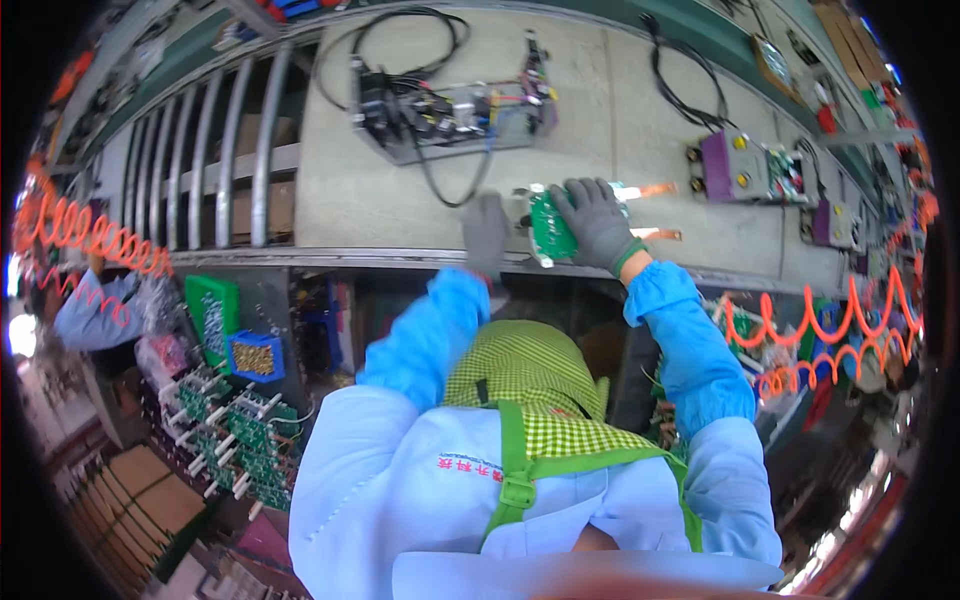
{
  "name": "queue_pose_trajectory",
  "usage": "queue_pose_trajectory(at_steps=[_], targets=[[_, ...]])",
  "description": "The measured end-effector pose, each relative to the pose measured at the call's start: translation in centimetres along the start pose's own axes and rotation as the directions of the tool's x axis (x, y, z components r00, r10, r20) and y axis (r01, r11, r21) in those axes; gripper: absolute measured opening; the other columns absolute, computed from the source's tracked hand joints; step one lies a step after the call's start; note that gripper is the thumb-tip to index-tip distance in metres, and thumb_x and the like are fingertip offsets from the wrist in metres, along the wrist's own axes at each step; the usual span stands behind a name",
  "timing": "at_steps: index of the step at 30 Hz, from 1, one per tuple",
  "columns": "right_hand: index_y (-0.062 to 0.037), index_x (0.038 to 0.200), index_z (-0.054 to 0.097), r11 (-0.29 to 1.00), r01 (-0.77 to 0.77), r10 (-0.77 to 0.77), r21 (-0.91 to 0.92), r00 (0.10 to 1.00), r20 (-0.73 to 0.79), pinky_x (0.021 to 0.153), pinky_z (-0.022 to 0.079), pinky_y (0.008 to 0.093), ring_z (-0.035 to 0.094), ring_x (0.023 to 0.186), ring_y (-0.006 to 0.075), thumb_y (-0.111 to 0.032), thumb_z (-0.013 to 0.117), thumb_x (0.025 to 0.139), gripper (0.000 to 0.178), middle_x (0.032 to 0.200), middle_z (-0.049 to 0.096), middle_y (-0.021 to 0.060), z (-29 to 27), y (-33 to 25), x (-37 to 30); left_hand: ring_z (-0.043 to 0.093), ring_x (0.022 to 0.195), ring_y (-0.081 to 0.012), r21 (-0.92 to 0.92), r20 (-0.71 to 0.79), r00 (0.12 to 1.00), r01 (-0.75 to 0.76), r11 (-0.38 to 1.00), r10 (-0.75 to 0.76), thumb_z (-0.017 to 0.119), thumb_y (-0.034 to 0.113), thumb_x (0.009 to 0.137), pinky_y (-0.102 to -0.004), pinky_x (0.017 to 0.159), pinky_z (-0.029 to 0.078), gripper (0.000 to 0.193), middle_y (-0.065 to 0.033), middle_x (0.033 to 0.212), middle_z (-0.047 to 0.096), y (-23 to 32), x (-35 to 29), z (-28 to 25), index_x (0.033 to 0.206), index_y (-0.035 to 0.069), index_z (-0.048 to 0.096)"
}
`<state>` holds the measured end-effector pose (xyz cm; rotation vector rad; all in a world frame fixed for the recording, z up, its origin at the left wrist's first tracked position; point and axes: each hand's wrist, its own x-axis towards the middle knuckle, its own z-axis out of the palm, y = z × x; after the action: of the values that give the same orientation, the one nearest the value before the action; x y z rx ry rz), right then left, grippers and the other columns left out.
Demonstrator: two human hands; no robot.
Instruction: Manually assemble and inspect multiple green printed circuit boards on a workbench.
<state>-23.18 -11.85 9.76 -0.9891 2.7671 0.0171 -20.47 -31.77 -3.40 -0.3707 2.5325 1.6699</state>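
Observation:
A green circuit board (552, 228) with flat copper strips (657, 189) on its right side lies at the front edge of the workbench. My right hand (600, 225), in a grey glove, is laid over the board and grips it, hiding its middle. To the board's left is my left hand (487, 235), also gloved in grey and apart from it. Motion smears its fingers, so I cannot make out whether it holds anything. Beyond my hands sits an open metal chassis (460, 125) full of wired parts, with a black cable trailing toward my left hand.
Metal rollers (230, 150) run off to the left. Another unit with a purple panel (716, 166) stands at the right. Left of me are a green tray (212, 320), a blue bin of brass-coloured parts (256, 357) and stacked circuit boards (235, 435). Orange coiled hoses (90, 232) hang at both sides.

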Motion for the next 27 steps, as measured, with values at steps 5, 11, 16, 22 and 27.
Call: queue_pose_trajectory(at_steps=[5,11,16,22,27], targets=[[-0.0068,0.134,0.037,0.988,-0.144,0.147,0.051,0.987,-0.057,0.103,0.028,0.0493,0.042,0.115,0.0348,-0.028,0.076,0.053,0.092,0.12,0.045,0.017,0.3,-1.0,1.5,0.049,0.058,-0.0077,-0.465,0.385,0.861,0.491,0.736,-0.331,0.048,0.026,0.093,-0.0249,0.048,0.038,0.021,-0.0019,0.069,0.051,1.9,-14.6,-5.4,0.09,0.007,0.055],[-0.0054,0.129,0.046,0.91,-0.348,0.391,0.228,0.901,-0.187,0.107,0.024,0.0514,0.035,0.127,0.0388,-0.047,0.078,0.057,0.089,0.129,0.043,0.0217,3.3,-1.3,2.1,0.054,0.07,-0.0123,-0.338,0.758,0.619,0.642,0.688,-0.206,0.055,0.017,0.09,-0.0247,0.057,0.043,0.018,-0.0063,0.092,0.054,0.8,-17.3,-3.5,0.102,0.003,0.055],[-0.0136,0.127,0.052,0.919,-0.372,0.387,0.13,0.915,-0.111,0.104,0.019,0.0639,0.03,0.134,0.0355,-0.03,0.064,0.072,0.059,0.144,0.036,0.0112,-2.0,-5.8,-6.6,0.057,0.075,-0.0118,-0.217,0.883,0.43,0.013,0.976,0.191,0.056,0.013,0.09,-0.022,0.063,0.047,0.02,-0.0045,0.096,0.056,4.5,-16.1,0.0,0.108,0.005,0.056],[-0.0083,0.115,0.055,0.711,-0.55,0.672,0.438,0.714,-0.196,0.097,0.038,0.0437,0.044,0.12,0.0295,-0.037,0.069,0.072,0.054,0.126,0.05,0.0113,0.1,-9.7,-28.6,0.055,0.068,-0.0081,0.191,0.982,-0.081,0.395,0.899,-0.173,0.056,0.025,0.094,-0.0208,0.059,0.044,0.025,-0.0021,0.085,0.058,8.9,-19.4,6.8,0.106,0.004,0.055],[-0.0059,0.115,0.056,0.206,-0.729,0.972,0.652,0.078,-0.22,0.092,0.044,0.0425,0.054,0.108,0.0335,-0.025,0.068,0.077,0.044,0.117,0.056,0.0143,-0.5,-16.8,-49.2,0.053,0.069,-0.0072,0.294,0.931,-0.303,0.297,0.908,-0.202,0.052,0.024,0.095,-0.0209,0.06,0.044,0.027,-0.0019,0.085,0.056,13.1,-27.2,13.4,0.111,0.003,0.052]])
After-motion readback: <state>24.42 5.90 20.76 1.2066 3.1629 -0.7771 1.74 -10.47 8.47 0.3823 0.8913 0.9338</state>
